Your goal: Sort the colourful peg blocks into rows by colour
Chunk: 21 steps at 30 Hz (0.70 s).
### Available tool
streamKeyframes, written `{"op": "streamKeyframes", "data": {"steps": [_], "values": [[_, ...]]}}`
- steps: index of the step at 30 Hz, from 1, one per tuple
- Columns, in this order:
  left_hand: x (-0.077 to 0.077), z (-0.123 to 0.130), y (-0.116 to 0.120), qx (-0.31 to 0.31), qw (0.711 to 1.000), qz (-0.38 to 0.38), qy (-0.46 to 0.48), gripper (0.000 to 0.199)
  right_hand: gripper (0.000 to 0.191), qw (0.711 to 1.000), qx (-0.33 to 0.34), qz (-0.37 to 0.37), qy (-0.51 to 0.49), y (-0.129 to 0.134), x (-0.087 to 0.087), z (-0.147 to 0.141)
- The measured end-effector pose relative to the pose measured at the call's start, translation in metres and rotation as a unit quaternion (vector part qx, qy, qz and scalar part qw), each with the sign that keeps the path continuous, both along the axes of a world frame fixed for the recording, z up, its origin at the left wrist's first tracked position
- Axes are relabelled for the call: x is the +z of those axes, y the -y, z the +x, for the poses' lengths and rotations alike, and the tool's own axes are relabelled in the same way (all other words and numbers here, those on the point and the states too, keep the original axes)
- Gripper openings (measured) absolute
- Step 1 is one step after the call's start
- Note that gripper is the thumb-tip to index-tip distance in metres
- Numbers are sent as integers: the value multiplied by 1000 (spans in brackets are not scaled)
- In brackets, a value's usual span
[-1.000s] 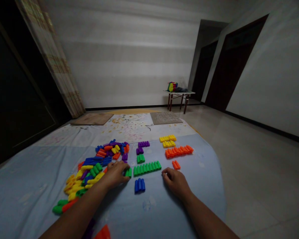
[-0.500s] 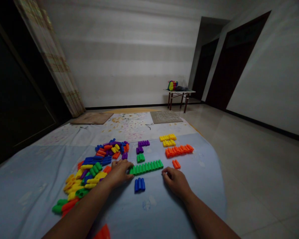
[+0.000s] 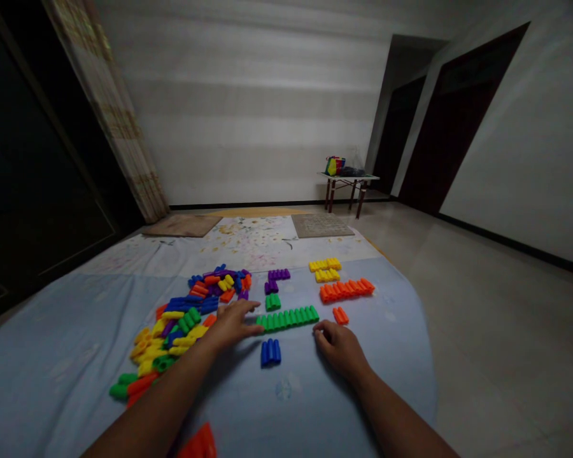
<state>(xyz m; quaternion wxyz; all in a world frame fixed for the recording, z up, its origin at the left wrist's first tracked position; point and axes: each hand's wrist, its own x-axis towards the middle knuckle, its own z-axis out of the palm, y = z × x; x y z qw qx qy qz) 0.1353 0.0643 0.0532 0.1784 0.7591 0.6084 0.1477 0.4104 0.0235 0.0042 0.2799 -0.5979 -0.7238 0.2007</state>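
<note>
A long row of green bullet-shaped plastic blocks (image 3: pixel 289 319) joined side by side lies on the tablecloth between my two hands. My left hand (image 3: pixel 232 323) is at the row's left end, thumb and fingers spread apart with nothing between them. By the right end rests my right hand (image 3: pixel 340 346), its fingers curled in and nothing showing in them. Just beyond the row is a short green piece (image 3: pixel 272 302), and on the near side sits a blue piece (image 3: pixel 270 353). A small orange piece (image 3: pixel 340 316) lies beyond my right hand.
Mixed coloured blocks (image 3: pixel 174 337) are heaped at the left, partly behind my left forearm. Purple pieces (image 3: pixel 279 275), yellow pieces (image 3: pixel 325 264) and an orange row (image 3: pixel 347 290) lie farther back. Orange blocks (image 3: pixel 199 443) show at the near edge. Two mats (image 3: pixel 322 225) cover the far end.
My left thumb and fingers have parted from the green row's left end and opened wider. The whole view has shifted slightly. My right hand stays by the right end.
</note>
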Motion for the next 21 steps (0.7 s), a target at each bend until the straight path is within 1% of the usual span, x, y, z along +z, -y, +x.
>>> {"op": "streamKeyframes", "data": {"steps": [2, 4, 6, 8, 11, 14, 18, 21], "values": [[9, -16, -2, 56, 995, 35, 68, 46, 23, 1000, 1, 4, -4, 0, 0, 0], [17, -35, -3, 114, 986, 66, 101, 40, 23, 1000, 2, 4, -7, 1, 0, 1], [21, -53, -2, 149, 981, 76, 95, 39, 23, 1000, 4, -1, -8, 0, 0, 1], [20, -63, 2, 162, 981, 75, 77, 38, 23, 1000, 7, -5, -9, 0, 0, 1], [11, -65, 9, 150, 986, 63, 46, 33, 23, 1000, 9, -7, -7, 0, 0, 1], [5, -57, 17, 108, 993, 48, 0, 33, 22, 1000, 8, -4, -6, -1, -1, 1], [8, -48, 26, 55, 994, 15, -91, 38, 23, 1000, 10, -2, -3, -1, -1, 1], [12, -45, 28, 43, 992, -6, -119, 36, 23, 1000, 10, 1, -4, 0, 0, 1]]}}
